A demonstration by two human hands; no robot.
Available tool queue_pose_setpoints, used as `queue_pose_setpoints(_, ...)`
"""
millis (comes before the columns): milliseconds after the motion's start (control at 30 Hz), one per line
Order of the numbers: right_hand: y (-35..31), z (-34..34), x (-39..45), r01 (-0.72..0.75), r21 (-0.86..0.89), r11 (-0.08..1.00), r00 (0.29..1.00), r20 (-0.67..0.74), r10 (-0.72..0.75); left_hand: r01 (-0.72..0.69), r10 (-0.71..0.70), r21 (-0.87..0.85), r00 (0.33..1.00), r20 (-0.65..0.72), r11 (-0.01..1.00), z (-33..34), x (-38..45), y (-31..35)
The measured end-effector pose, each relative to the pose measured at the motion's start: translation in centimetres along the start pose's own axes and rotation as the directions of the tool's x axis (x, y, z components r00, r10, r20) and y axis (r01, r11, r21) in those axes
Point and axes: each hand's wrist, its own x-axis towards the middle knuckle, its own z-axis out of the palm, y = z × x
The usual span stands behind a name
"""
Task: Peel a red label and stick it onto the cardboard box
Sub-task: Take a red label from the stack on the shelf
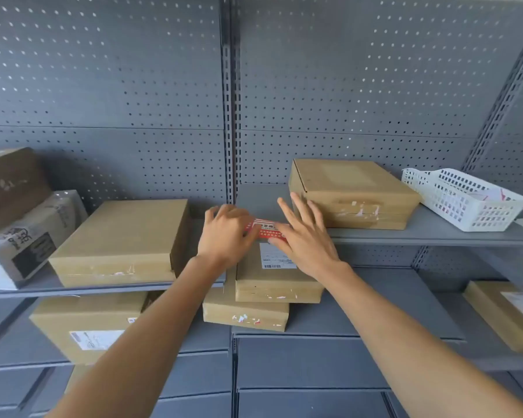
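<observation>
A red label with white print lies on top of a cardboard box at the centre, just above that box's white shipping label. My left hand rests on the label's left end, fingers curled down onto it. Lying flat with its fingers spread, my right hand has its thumb side on the label's right end. Both hands hide part of the label. This box is stacked on a second cardboard box on the lower shelf.
Grey metal shelves with a pegboard back. A large cardboard box sits left on the upper shelf, another at right, beside a white plastic basket. Wrapped parcels stand far left. More boxes lie below at left and right.
</observation>
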Motion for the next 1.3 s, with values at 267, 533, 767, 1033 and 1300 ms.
queue_pose_setpoints(267, 0.8, 1.3, -1.4, 0.029, -0.029, 0.999, 0.996, -0.087, -0.032, -0.07, 0.065, -0.059, 0.995, -0.074, 0.996, 1.9, -1.7, 0.0)
queue_pose_setpoints(533, 0.5, 1.3, -1.7, 0.019, -0.013, 1.0, 0.991, -0.133, -0.02, -0.083, 0.082, -0.017, 0.996, -0.042, 0.996, 1.6, -1.9, -0.2)
queue_pose_setpoints(767, 1.3, 1.0, -1.8, 0.048, -0.04, 0.998, 0.979, -0.197, -0.055, -0.038, 0.038, -0.001, 0.999, -0.02, 0.999, 1.3, -1.7, -0.3)
queue_pose_setpoints(1033, 2.2, -0.2, -1.3, 0.079, -0.034, 0.996, 0.939, -0.334, -0.086, 0.204, -0.214, -0.259, 0.977, -0.012, 0.944, -0.1, -0.5, 1.1)
queue_pose_setpoints(1300, 4.0, -2.6, -0.3, 0.037, 0.015, 0.999, 0.904, -0.426, -0.027, 0.364, -0.39, -0.406, 0.921, 0.019, 0.839, -1.9, 2.3, 3.3)
